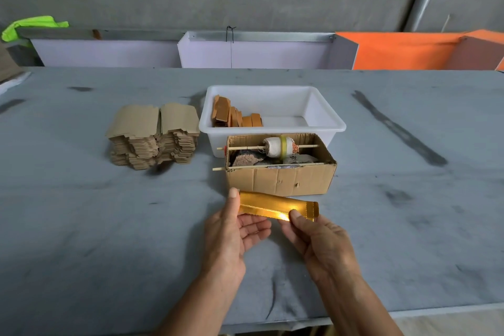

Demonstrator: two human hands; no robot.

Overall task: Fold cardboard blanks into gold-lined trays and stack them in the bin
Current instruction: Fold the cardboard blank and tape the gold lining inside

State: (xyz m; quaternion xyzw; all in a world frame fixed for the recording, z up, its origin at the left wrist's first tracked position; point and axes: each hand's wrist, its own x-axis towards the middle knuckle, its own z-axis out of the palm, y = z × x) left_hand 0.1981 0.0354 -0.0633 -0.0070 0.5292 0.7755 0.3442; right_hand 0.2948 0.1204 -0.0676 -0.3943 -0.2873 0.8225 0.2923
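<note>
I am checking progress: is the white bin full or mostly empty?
Mostly empty. The white bin holds only a few folded trays at its left end; the rest of its floor is bare.

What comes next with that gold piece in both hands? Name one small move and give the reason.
Probably fold up the end flap by the right hand. The gold-lined blank lies long and only partly formed, pinched at one end by the left hand and at the other by the right. Folded trays already sit in the white bin, so this one isn't ready.
</note>
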